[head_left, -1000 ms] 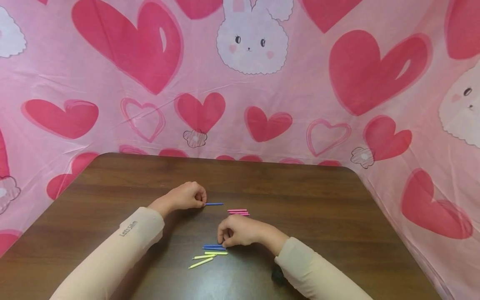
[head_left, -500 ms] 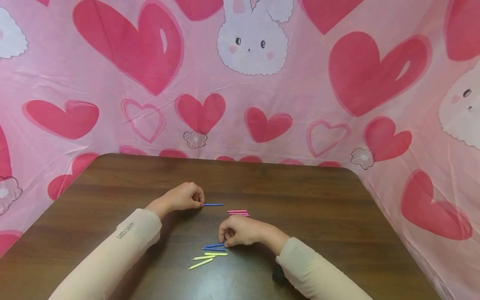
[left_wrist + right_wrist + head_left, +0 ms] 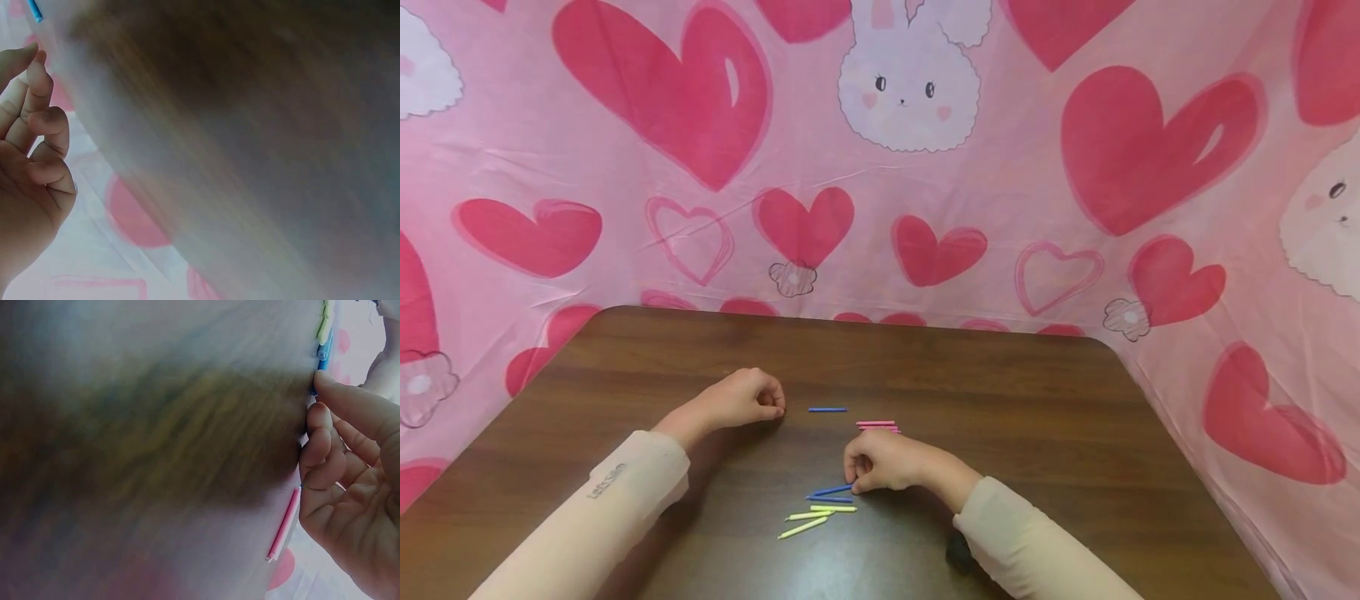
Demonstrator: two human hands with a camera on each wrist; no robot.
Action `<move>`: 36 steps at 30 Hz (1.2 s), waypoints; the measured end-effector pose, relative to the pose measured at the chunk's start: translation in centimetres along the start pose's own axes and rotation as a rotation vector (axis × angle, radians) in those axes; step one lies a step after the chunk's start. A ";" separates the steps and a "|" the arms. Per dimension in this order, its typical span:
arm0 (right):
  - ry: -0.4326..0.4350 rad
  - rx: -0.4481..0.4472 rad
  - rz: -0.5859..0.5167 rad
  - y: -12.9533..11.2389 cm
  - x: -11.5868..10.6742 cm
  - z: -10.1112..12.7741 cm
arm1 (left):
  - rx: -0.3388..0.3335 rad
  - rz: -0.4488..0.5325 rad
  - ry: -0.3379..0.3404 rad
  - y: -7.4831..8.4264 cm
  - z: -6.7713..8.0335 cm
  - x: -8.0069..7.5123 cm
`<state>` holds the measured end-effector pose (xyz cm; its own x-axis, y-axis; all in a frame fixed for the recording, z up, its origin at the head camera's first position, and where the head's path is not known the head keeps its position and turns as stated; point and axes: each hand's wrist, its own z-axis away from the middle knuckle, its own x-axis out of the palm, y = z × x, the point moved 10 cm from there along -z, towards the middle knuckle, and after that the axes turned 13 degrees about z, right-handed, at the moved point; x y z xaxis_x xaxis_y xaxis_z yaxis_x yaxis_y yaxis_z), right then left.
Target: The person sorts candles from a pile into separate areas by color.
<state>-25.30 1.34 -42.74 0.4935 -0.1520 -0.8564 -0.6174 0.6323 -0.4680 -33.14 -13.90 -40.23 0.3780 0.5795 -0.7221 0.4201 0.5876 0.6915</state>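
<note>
Near the centre of the head view, the person's right hand (image 3: 891,460) pinched, between thumb and fingertips, the right end of a slim, straight, slanted blue stick (image 3: 831,491). The left end of that stick lay close against a second blue stick (image 3: 833,500), level and just below it; whether they touched could not be told.

Left of centre, the left hand (image 3: 733,402) held nothing, its fingers loosely bent and the gap between thumb and forefinger narrow. A lone blue stick (image 3: 827,409) lay a little to its right, apart from the fingertips.

Thin pink sticks (image 3: 876,423), at least two, lay side by side just above the right hand, which partly hid them. Three pale yellow sticks (image 3: 802,527) were grouped in the lower middle, below the blue pair, two of them slanting.

All rested on a dark brown wood-grain table (image 3: 1000,392). Across the upper frame hung a pink cloth (image 3: 865,183) printed with red hearts and white rabbits. Cream sleeves (image 3: 1037,533) covered both forearms.
</note>
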 end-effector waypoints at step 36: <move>0.020 -0.012 0.013 -0.1 -0.2 0.0 | 0.015 0.066 -0.006 2.5 3.4 0.5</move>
<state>-25.38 1.29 -42.49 0.4731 -0.1592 -0.8665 -0.6312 0.6249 -0.4594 -29.15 -14.08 -38.92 0.4098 0.6134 -0.6751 0.4063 0.5399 0.7372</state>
